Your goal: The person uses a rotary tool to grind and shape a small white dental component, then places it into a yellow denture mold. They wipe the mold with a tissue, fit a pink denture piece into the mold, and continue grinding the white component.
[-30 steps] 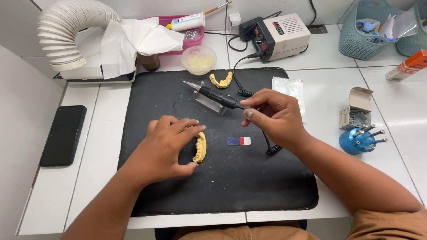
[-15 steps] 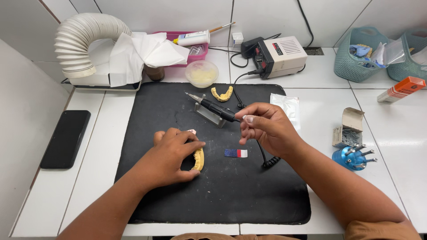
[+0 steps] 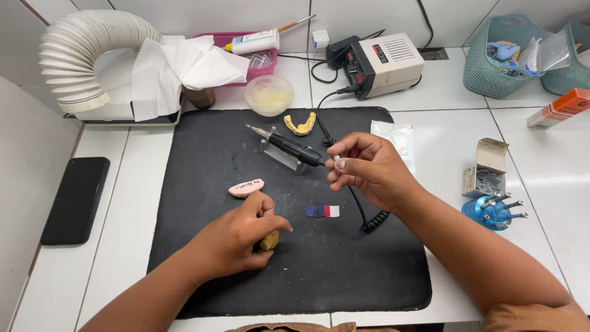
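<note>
— Two hands were over the black mat, weren't they? What did the left hand have?

— It was closed over a yellowish dental cast, fingers curled down and pressing it to the mat; only an edge of the cast showed under the fingers.

— And the right hand?

— Fingertips were pinched together on a small white cylindrical piece, held above the mat. Its tips were just beside the rear end of the black rotary handpiece, which lay on a small clear stand, tip pointing away to the left. I couldn't tell if the fingers touched it.

— What lay near the hands?

— A pink wax piece was just above the left hand, and a small blue, white and red strip sat between the two hands. A coiled black cord ran under the right wrist.

— Farther out?

— A second yellow cast rested at the mat's far edge, near a small translucent bowl. The white control box stood behind, a blue bur holder on the right, a black phone on the left.
</note>
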